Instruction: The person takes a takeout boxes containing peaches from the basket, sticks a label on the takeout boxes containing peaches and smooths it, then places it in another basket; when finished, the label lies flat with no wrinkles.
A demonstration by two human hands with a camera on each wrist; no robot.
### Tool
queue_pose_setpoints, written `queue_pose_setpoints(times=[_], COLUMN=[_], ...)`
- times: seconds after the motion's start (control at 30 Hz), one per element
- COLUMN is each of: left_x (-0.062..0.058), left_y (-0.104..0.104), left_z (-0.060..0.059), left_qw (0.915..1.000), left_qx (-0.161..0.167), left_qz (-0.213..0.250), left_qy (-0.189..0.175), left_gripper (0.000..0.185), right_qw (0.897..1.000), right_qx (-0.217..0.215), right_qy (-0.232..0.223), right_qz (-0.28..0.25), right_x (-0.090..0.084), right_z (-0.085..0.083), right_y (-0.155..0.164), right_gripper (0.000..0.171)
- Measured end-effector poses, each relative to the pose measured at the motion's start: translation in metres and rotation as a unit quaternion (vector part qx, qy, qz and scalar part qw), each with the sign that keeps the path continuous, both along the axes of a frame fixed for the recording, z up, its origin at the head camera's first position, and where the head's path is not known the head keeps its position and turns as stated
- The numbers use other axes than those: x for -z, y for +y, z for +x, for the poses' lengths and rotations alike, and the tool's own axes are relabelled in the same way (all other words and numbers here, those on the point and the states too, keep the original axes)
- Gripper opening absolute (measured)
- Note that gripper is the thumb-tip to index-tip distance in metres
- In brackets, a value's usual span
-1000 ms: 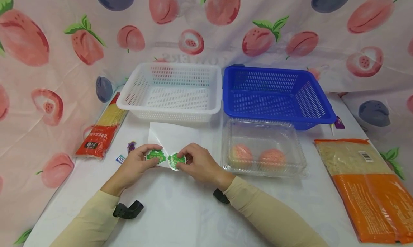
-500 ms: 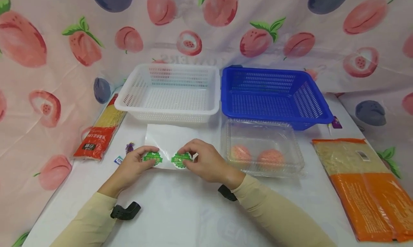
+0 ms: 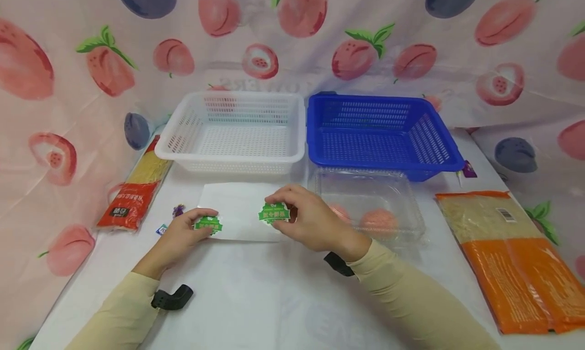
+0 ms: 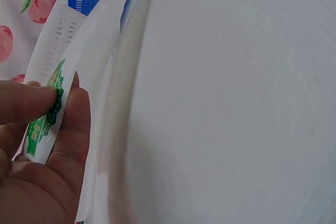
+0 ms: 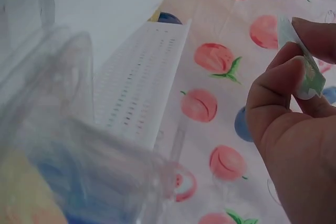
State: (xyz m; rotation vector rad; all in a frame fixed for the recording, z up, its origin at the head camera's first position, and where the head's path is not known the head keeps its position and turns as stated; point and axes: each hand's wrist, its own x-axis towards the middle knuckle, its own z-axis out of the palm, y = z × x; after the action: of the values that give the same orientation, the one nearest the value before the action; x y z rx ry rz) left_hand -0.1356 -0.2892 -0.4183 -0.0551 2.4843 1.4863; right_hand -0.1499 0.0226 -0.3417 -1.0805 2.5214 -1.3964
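My left hand (image 3: 183, 235) pinches the left end of a white backing sheet (image 3: 239, 215), its thumb over a green sticker (image 3: 207, 225) on that end. In the left wrist view, the sheet (image 4: 97, 35) curves up from between thumb and fingers. Between thumb and fingertips of my right hand (image 3: 315, 220) is a second green sticker (image 3: 273, 212), off the sheet and overlapping its right end in the head view. The right wrist view shows this sticker (image 5: 314, 80) nearly edge-on. Right of the sheet, partly behind the right hand, lies a clear plastic clamshell box (image 3: 361, 182) holding two pink round pieces (image 3: 379, 221).
A white basket (image 3: 228, 158) and a blue basket (image 3: 384, 163) stand side by side behind. A red noodle packet (image 3: 130, 202) lies left, with a purple candy (image 3: 178, 210) and a small blue-white packet (image 3: 162, 229). At right is a large orange bag (image 3: 516, 268).
The right hand has moved right and slightly up with its sticker, away from the left hand. The left hand keeps its hold on the sheet. The view has shifted slightly.
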Motion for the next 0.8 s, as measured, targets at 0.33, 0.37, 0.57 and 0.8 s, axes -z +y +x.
queue_pose_setpoints(times=[0.33, 0.37, 0.57, 0.8], left_x=[0.006, 0.006, 0.007, 0.008], left_y=[-0.001, -0.001, -0.002, -0.002], left_z=[-0.002, -0.002, -0.005, -0.007], left_qw=[1.0, 1.0, 0.9999, 0.9999], left_qx=[0.001, 0.001, 0.002, 0.002], left_qz=[0.001, 0.002, 0.0, -0.001], left_qy=[-0.009, -0.009, -0.013, -0.017], left_gripper=[0.041, 0.041, 0.041, 0.042], right_qw=[0.999, 0.999, 0.997, 0.993], right_qx=[0.044, 0.051, 0.077, 0.102], right_qy=[0.016, 0.018, -0.005, -0.064], right_qz=[-0.001, -0.002, -0.021, -0.018], right_x=[-0.007, -0.007, -0.008, -0.011], right_z=[-0.004, -0.005, -0.008, -0.009], right_y=[0.026, 0.029, 0.046, 0.064], right_gripper=[0.031, 0.03, 0.029, 0.031])
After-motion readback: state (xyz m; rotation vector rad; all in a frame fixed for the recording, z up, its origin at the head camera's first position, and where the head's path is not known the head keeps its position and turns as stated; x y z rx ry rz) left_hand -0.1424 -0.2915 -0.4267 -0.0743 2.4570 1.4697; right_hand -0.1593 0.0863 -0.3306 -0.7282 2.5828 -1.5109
